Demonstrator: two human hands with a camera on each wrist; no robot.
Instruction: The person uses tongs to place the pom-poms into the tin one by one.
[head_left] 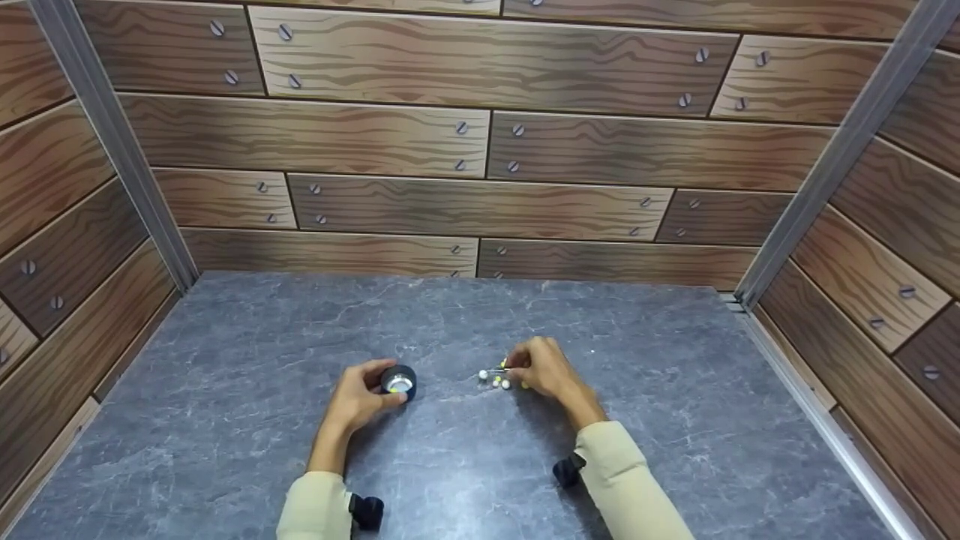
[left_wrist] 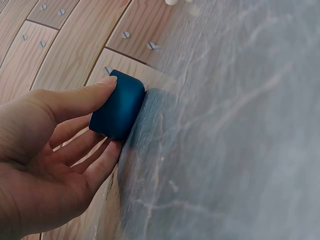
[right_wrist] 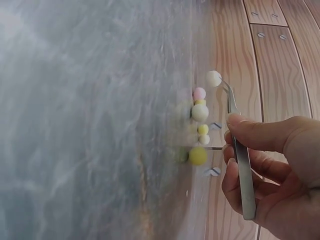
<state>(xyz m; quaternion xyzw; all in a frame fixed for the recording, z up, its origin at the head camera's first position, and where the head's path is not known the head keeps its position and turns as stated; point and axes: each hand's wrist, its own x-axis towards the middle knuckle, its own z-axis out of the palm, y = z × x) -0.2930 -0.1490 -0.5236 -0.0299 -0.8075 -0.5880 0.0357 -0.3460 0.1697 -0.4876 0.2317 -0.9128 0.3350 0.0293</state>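
My left hand (head_left: 354, 401) holds a small dark blue cup (head_left: 409, 375) between thumb and fingers. It stands upright on the tabletop, its mouth facing up, with a bit of yellow visible inside. In the left wrist view its side (left_wrist: 118, 106) looks teal. My right hand (head_left: 546, 367) pinches curved-tip metal tweezers (right_wrist: 243, 175). A white ball (right_wrist: 213, 78) sits at their tips, raised above the others. Below the tweezers lie several small balls, among them a pink ball (right_wrist: 199, 93), a larger white ball (right_wrist: 200, 113) and a big yellow ball (right_wrist: 198, 156).
A grey marbled tabletop (head_left: 465, 315) spreads beneath both hands. Wood-print panels (head_left: 375, 142) rise at the back and sides, with metal posts (head_left: 832, 150) at the corners. A tiny white speck (head_left: 592, 351) lies right of the right hand.
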